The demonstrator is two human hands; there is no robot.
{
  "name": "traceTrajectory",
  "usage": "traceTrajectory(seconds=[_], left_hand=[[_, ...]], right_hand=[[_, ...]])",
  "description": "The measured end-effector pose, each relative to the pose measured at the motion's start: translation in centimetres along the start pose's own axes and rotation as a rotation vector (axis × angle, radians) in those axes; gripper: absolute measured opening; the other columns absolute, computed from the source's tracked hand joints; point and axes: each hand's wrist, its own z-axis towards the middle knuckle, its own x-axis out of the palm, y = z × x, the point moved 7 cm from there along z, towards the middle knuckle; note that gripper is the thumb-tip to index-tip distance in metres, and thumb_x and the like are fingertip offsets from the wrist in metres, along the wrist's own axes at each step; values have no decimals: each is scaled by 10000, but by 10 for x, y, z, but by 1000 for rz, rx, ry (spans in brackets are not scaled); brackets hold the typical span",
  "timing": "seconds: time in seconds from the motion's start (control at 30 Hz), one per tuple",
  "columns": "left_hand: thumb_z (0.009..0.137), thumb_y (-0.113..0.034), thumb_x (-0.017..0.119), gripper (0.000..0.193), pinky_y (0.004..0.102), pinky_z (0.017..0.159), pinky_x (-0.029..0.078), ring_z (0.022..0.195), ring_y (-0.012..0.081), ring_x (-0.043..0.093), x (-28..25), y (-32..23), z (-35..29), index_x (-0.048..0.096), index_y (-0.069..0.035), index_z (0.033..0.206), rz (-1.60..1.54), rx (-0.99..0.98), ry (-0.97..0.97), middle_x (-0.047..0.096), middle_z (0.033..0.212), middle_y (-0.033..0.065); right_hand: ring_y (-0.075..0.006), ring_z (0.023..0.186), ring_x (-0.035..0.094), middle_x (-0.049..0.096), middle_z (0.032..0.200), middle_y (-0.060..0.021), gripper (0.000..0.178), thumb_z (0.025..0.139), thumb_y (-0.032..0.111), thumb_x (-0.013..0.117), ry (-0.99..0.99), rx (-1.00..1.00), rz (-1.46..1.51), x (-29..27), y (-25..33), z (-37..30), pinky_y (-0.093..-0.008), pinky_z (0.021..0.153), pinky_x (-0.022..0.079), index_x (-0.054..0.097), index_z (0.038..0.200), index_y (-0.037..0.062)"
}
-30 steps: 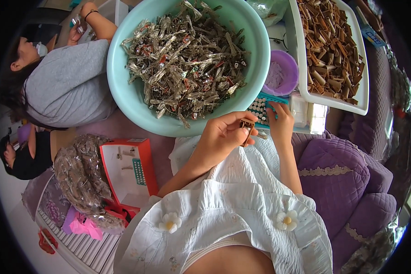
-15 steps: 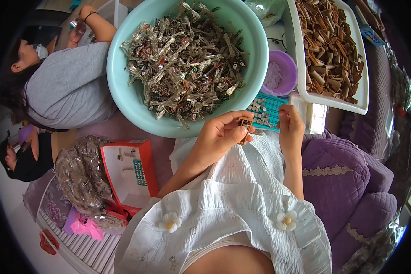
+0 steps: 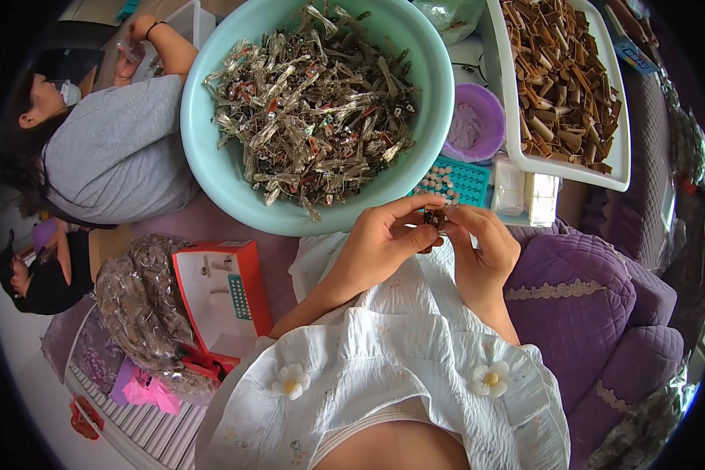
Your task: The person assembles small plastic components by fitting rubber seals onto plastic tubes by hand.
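Above my lap, my left hand (image 3: 384, 241) grips a small brown plastic casing (image 3: 431, 218) between thumb and fingers. Small metallic parts seem to sit inside it. My right hand (image 3: 484, 244) is closed in a pinch against the casing's right side; whatever its fingertips hold is hidden. Just beyond both hands lies a teal grid tray (image 3: 471, 182) with small round pale discs in its left part. A large mint-green basin (image 3: 200, 149) full of bundled clear wires with small brown and metal parts stands beyond my left hand.
Brown curved plastic pieces fill a white bin (image 3: 625, 149) at far right. A purple bowl (image 3: 495, 133) holds pale slips. Clear boxes (image 3: 539, 197) stand beside the tray. At left are a red-and-white box (image 3: 221, 313), bagged wire bundles (image 3: 137, 290) and a person in grey (image 3: 117, 149).
My right hand has moved left and come against the brown casing in my left hand. The casing has shifted slightly right and been turned. The person at left has moved their hands a little.
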Motion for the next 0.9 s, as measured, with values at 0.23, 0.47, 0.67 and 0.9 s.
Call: traceTrajectory(seconds=[0.23, 0.47, 0.67, 0.9], left_hand=[[776, -24, 559, 317, 211, 635, 461, 723, 87, 561, -1, 4, 3, 496, 1, 1087, 103, 40, -48, 587, 813, 59], [780, 7, 538, 334, 205, 685, 455, 759, 84, 552, 5, 4, 3, 484, 5, 1110, 246, 32, 7, 579, 845, 51], [784, 6, 530, 310, 197, 656, 459, 745, 70, 544, 4, 9, 5, 494, 17, 1091, 126, 15, -12, 587, 846, 60], [825, -107, 447, 265, 241, 666, 455, 715, 120, 563, -14, 8, -6, 483, 4, 1063, -35, -15, -55, 572, 866, 76]], right_hand=[[-134, 632, 547, 507, 762, -59, 209, 644, -113, 602, -28, -32, -34, 3, -1, -5, -221, 529, 462, 584, 807, 17], [-160, 681, 531, 504, 759, -64, 178, 633, -86, 627, -147, -63, -36, -3, -8, -11, -241, 549, 442, 593, 777, 13], [-200, 735, 531, 522, 798, -75, 243, 602, -65, 635, -65, -117, -81, 3, -11, -12, -279, 604, 450, 608, 825, 28], [-227, 731, 546, 552, 867, -85, 312, 630, -11, 628, 33, -199, -144, 2, -33, -21, -300, 621, 457, 594, 933, 56]])
